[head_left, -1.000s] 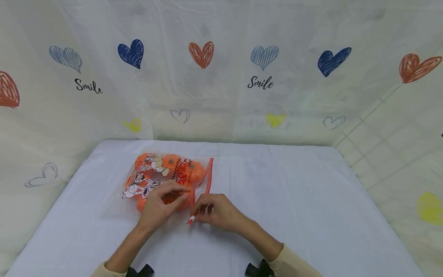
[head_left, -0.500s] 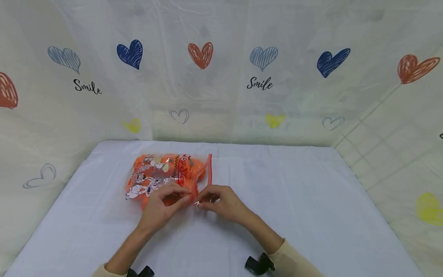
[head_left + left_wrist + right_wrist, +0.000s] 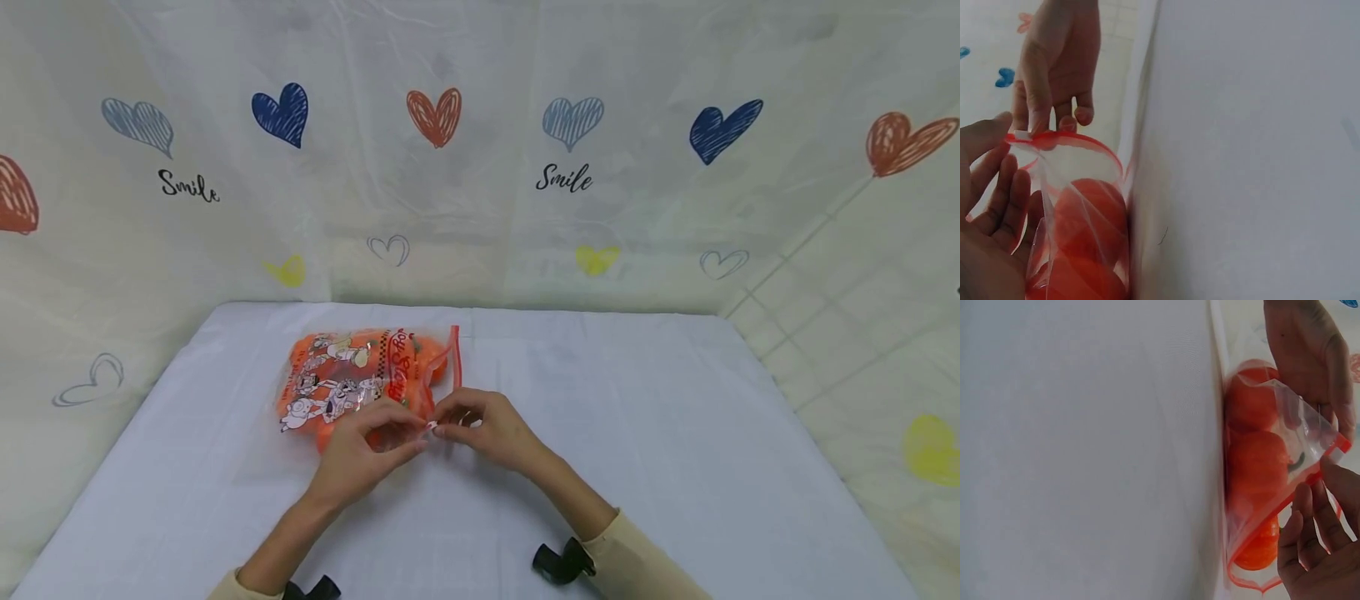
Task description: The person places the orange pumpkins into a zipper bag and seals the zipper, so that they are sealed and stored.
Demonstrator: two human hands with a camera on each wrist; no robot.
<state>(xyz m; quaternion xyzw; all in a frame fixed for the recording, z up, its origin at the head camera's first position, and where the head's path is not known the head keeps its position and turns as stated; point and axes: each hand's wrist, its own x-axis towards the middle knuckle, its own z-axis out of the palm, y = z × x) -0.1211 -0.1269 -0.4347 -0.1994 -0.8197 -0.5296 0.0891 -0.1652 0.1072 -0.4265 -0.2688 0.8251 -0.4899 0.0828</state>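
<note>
A clear zip bag [image 3: 341, 367] with printed cartoon figures lies on its side, its mouth facing right and gaping between two red zip strips [image 3: 457, 358]. Inside are several small orange pumpkins [image 3: 1257, 465], one with a green stem showing. At the near corner of the mouth, my left hand [image 3: 360, 458] pinches the end of the zip between thumb and fingers. My right hand [image 3: 491, 433] pinches the strip right beside it, at a small white zip slider [image 3: 1021, 134]. The two hands' fingertips nearly meet there, and the corner is raised.
A white cloth covers the table [image 3: 637, 433]. Behind it hangs a pale curtain [image 3: 487, 208] printed with hearts and "Smile". Black camera mounts [image 3: 562, 562] sit at both wrists, by the beige sleeves [image 3: 637, 554].
My right hand has moved up and slightly right with the zip corner, lifting it. My left hand has shifted right and now pinches that corner. The bag has slid a little to the right.
</note>
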